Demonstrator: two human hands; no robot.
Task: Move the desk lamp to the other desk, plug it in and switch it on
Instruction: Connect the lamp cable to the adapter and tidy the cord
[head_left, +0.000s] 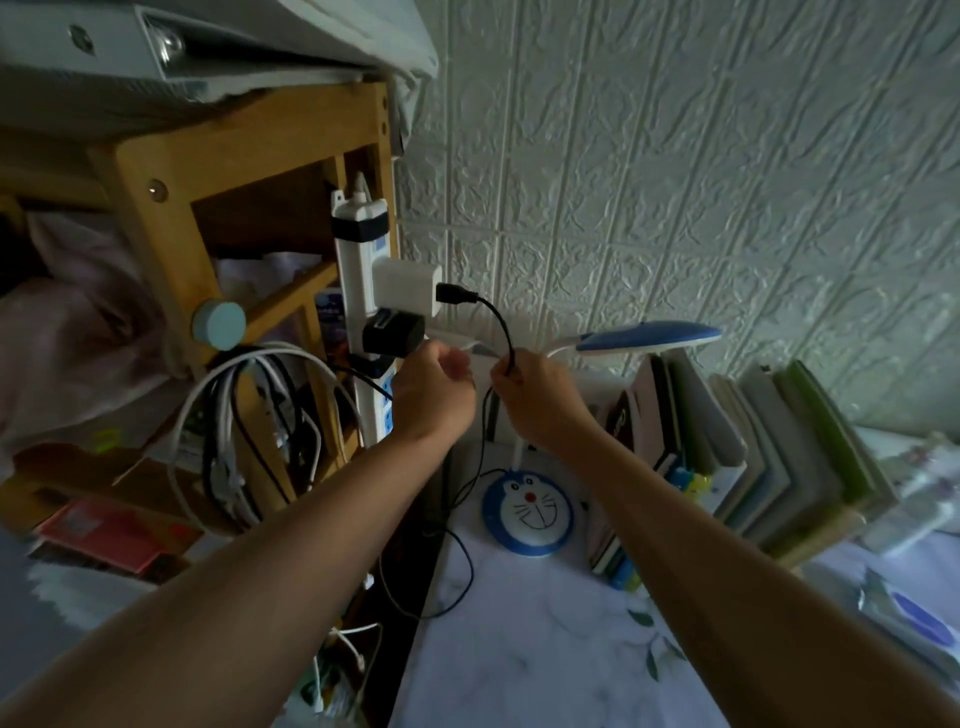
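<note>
Two bare hands worked near the white vertical power strip (363, 291). Right hand (535, 397): grip clamped on thin black USB cable (501, 325), plugged into white square charger (406, 287). Left hand (434, 387): grip curled together, contents unclear. Blue-and-white cartoon-cat desk lamp (527, 512) stood on the floral-covered desk (519, 649).

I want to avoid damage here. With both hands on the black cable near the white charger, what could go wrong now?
1. The right hand pinches the black cable close below its USB plug; a pull could strain the plug or loosen the white charger from the power strip.
2. The slack loops down to the lamp base; tugging could drag or tip the lamp.
3. The left hand works beside the black adapter and may knock it.
</note>
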